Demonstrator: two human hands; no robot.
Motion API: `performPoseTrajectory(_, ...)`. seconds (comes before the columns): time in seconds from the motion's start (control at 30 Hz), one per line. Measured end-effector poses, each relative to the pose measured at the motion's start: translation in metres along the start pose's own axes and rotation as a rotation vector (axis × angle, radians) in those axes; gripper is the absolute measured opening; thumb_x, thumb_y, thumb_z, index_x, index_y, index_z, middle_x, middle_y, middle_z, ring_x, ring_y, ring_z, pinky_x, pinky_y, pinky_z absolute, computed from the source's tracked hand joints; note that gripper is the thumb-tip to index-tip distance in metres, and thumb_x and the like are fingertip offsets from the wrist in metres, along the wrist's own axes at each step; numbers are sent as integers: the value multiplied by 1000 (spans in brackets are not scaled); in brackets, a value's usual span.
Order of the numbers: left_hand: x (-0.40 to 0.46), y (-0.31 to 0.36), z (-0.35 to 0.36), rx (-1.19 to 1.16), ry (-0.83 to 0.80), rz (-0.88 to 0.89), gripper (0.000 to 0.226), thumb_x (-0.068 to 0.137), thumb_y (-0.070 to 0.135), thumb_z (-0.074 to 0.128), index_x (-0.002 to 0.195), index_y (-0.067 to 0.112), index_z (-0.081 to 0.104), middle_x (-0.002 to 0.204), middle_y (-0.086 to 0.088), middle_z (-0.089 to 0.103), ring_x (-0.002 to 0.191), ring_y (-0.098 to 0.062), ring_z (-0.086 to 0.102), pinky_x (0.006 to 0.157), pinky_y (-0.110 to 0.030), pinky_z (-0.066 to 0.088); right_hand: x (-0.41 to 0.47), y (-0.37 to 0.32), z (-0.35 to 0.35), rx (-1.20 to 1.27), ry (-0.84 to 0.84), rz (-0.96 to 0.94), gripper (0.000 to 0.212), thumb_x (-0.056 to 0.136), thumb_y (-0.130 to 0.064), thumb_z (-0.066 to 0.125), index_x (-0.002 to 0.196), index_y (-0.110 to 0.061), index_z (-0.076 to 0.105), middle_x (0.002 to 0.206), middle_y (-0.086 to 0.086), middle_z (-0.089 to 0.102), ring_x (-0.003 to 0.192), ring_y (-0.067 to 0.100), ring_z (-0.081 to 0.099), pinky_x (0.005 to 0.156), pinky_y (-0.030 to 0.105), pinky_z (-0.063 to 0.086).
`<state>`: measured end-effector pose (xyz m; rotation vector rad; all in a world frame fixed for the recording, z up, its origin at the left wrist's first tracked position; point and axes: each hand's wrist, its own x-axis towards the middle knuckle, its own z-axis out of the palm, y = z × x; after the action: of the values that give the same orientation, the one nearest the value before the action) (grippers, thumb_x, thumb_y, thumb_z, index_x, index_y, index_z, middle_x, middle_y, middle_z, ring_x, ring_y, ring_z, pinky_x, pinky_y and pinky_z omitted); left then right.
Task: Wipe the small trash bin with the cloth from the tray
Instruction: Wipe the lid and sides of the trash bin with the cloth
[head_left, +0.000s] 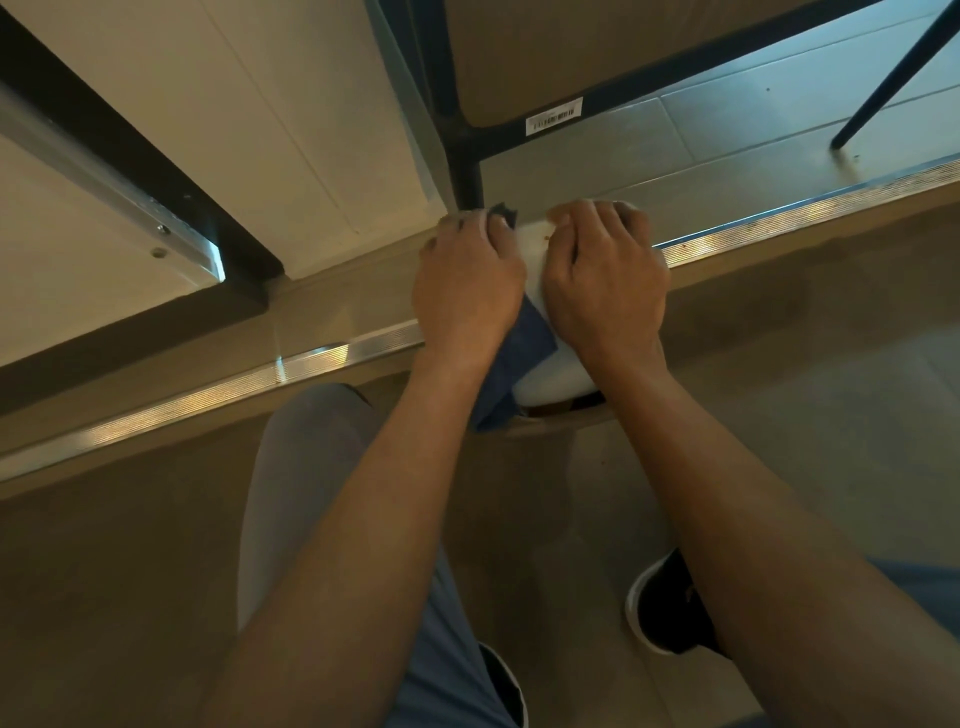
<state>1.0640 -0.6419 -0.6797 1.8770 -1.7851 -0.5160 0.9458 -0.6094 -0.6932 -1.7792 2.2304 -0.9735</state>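
A small white trash bin (550, 374) stands on the floor below me, mostly covered by my hands. My left hand (467, 280) presses a dark blue cloth (522, 353) against the bin's left side, fingers curled over the cloth; a corner of the cloth shows past my fingertips. My right hand (605, 275) grips the bin's top right with curled fingers. A brownish rim or base shows at the bin's near edge. Small brown stains mark the white surface between my hands.
A black metal table leg (465, 161) rises just beyond my left hand. A metal threshold strip (332, 358) crosses the floor. White cabinet panels (249, 119) stand at left. A thin chair leg (883, 88) is at the far right. My shoes show below.
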Motion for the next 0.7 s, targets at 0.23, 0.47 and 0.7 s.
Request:
performPoseTrajectory(0.23,-99,-43,13,87,21,317,51,109,39,31,156,20,37,167,-10,19,155,-37,8,127,-42,10,-1,0,-1,-23,-4,-24,29,103,-31,40,117,-22,64,120,-3,67,125,23,53,86,43,45)
performPoseTrajectory(0.47,-9,-9,-1,-100,4,-57,40,108,37,31,128,19,60,133,-6,57,113,-23,58,87,-32,40,-2,-2,0,-19,-23,-2,32,103,-32,37,119,-22,63,122,-3,66,128,24,51,87,43,44)
performPoseTrajectory(0.7,-88,-37,11,124,26,301,51,109,37,30,156,18,35,166,-11,19,155,-36,10,125,-30,0,-1,-1,0,-56,1,-25,29,103,-32,40,116,-23,64,120,-2,66,125,24,54,83,42,47)
